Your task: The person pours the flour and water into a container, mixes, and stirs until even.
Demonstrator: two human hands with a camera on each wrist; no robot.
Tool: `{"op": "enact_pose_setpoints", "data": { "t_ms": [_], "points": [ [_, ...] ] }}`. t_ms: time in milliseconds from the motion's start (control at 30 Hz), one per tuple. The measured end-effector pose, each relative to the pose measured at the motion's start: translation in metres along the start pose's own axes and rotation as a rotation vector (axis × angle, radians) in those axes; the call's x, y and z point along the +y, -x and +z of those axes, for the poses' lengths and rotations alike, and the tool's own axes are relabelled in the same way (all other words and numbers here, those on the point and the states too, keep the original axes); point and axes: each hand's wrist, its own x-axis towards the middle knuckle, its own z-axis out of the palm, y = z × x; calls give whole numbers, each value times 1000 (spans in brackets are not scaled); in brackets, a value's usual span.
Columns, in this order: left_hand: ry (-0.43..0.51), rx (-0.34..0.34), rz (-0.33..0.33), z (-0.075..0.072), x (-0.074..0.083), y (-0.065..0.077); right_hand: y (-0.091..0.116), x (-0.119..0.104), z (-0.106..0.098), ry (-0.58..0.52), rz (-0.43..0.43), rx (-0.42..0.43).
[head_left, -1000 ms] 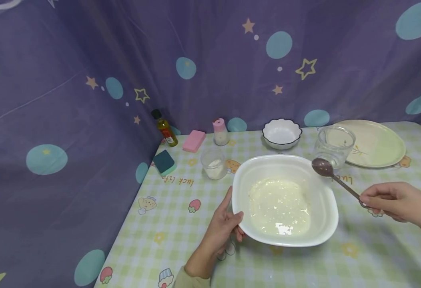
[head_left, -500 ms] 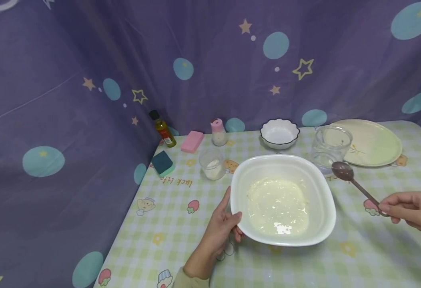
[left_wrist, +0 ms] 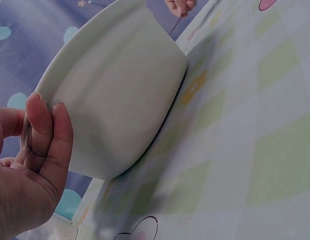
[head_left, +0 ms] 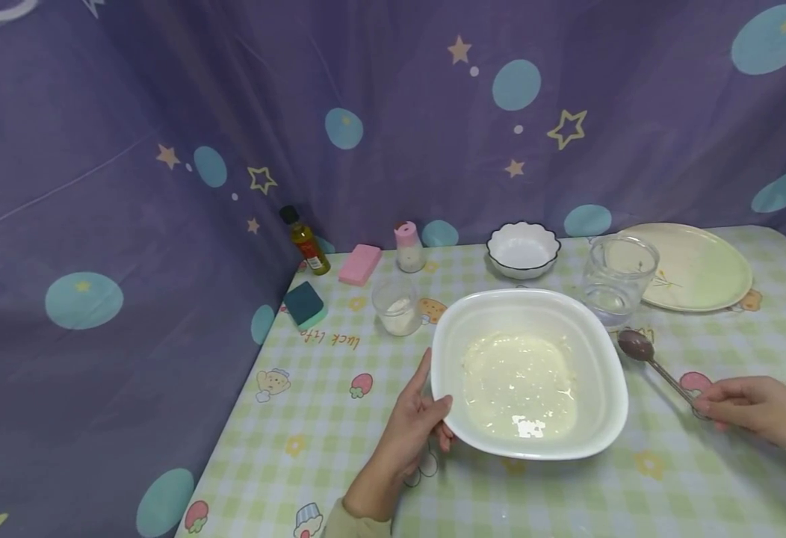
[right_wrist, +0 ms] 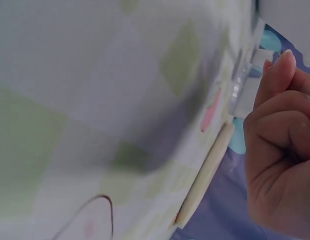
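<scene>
A white square-cornered bowl [head_left: 450, 336] holds a pale, glossy batter [head_left: 521, 385]. My left hand [head_left: 409, 418] grips its left rim, thumb over the edge; the left wrist view shows curled fingers [left_wrist: 59, 130] against the outer wall. To the right of the bowl, my right hand [head_left: 756, 411] pinches the handle end of a brown spoon [head_left: 637, 346]. The spoon's head points left, close beside the bowl's right rim and just in front of a clear glass jar [head_left: 618, 276]. In the right wrist view my right hand [right_wrist: 280, 130] has curled fingers, and the spoon is hidden.
Behind the bowl stand a small scalloped white dish [head_left: 523, 250], a pink-topped shaker [head_left: 409, 246] and a clear cup of white powder [head_left: 396, 308]. An oval plate [head_left: 709, 269] lies at back right. Left are an oil bottle [head_left: 305, 243], a pink sponge [head_left: 360, 264] and a green sponge [head_left: 305, 305].
The right hand carried the brown spoon rightward away from the bowl's rim, then lowered it toward the table. The left hand and bowl stayed in place.
</scene>
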Motion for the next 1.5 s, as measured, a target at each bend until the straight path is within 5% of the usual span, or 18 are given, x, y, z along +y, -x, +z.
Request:
{"op": "enact_pose_setpoints", "data": {
  "t_ms": [867,1167,1500],
  "points": [
    [4,-6,-5,0,0,-1,-10,-1,9,86,-29,7],
    [-7,-22,-10,-2,-1,-1,-8,2,11,30,-71,-8],
    [-32,-39,-23,-7,-1,-1,-5,-13,4,272,-120,207]
  ]
}}
